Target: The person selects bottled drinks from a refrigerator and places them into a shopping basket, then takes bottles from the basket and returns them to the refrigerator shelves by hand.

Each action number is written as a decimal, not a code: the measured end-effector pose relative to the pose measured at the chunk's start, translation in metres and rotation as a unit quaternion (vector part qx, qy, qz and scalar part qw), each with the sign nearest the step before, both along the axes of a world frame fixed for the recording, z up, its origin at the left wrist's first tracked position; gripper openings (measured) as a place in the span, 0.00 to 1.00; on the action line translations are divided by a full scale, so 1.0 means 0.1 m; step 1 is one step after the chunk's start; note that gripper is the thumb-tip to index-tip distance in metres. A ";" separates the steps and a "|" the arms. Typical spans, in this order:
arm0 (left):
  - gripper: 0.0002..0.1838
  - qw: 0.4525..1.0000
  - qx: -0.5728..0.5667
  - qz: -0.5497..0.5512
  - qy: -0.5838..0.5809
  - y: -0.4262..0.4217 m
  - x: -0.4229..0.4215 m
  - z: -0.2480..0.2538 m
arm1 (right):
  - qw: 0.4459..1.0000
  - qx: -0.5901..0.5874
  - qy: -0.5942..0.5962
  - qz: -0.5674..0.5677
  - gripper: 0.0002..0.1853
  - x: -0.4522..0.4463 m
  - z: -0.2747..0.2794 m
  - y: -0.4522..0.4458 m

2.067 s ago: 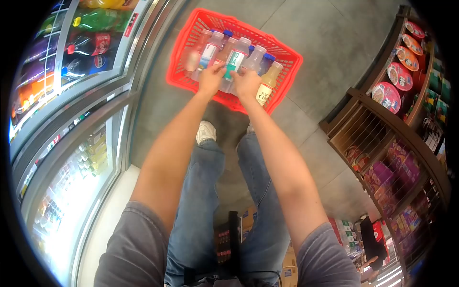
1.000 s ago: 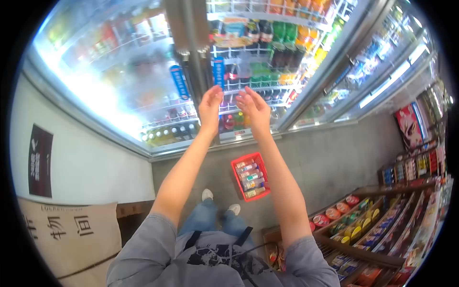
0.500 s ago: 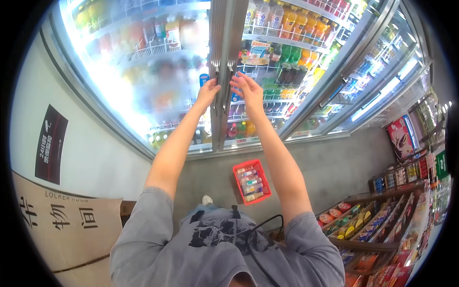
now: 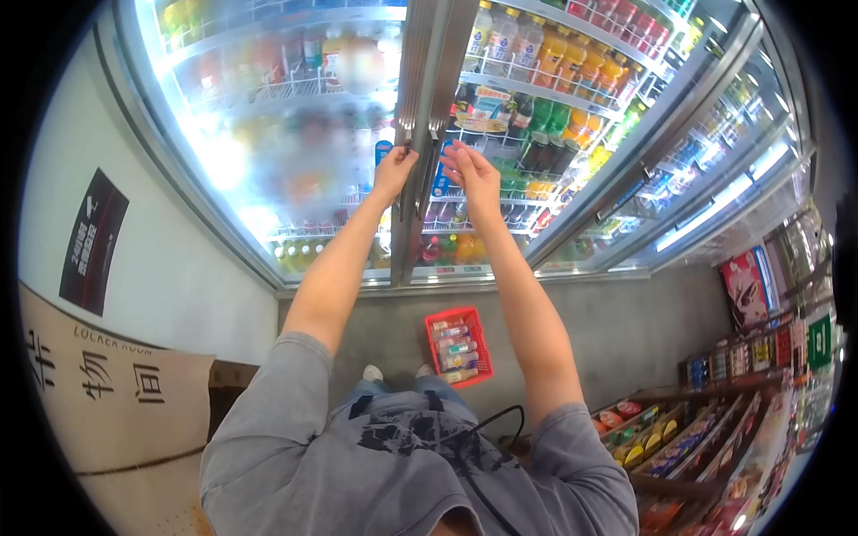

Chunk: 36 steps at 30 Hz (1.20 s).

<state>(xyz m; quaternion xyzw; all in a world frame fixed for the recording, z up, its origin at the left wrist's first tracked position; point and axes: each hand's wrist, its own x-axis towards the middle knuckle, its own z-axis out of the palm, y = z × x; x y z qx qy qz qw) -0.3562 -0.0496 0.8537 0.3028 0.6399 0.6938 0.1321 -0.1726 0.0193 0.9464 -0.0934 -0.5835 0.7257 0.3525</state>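
A glass-door drinks fridge (image 4: 429, 89) stands in front of me, two of its door frames meeting at the middle. My left hand (image 4: 391, 173) is closed at the upright handle (image 4: 404, 183) of the left door. My right hand (image 4: 475, 179) is beside the other door's handle (image 4: 429, 165), its fingers loosely bent and apart, holding nothing. It seems clear of the handle, in front of the glass. Behind the right glass are rows of orange drink bottles (image 4: 572, 67) and green bottles (image 4: 550, 116). Haze blurs the left glass, hiding much of the stock.
A red shopping basket (image 4: 485, 344) with several bottles lying in it stands on the grey floor by my feet. Snack shelves (image 4: 688, 438) are at the lower right, a white wall (image 4: 170, 232) at the left. More fridge doors (image 4: 688, 179) run off right.
My right hand has shifted slightly right, away from the handle, its fingers drawing closer together. My left hand stays at its handle. The view has tilted a little, and both shoes now show.
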 end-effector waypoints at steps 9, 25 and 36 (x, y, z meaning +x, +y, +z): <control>0.19 0.992 -0.095 0.082 0.021 -1.01 1.03 0.11 | 0.996 -0.032 0.072 0.034 0.25 -0.44 -0.01 0.32; 0.22 0.884 0.171 0.417 -0.128 -3.95 2.54 -0.50 | 0.973 -0.028 0.045 0.224 0.25 -1.27 0.02 -0.37; 0.08 0.779 -0.160 0.409 -0.448 -3.95 3.22 -2.07 | 0.968 -0.002 0.038 0.248 0.28 -1.72 0.08 -0.29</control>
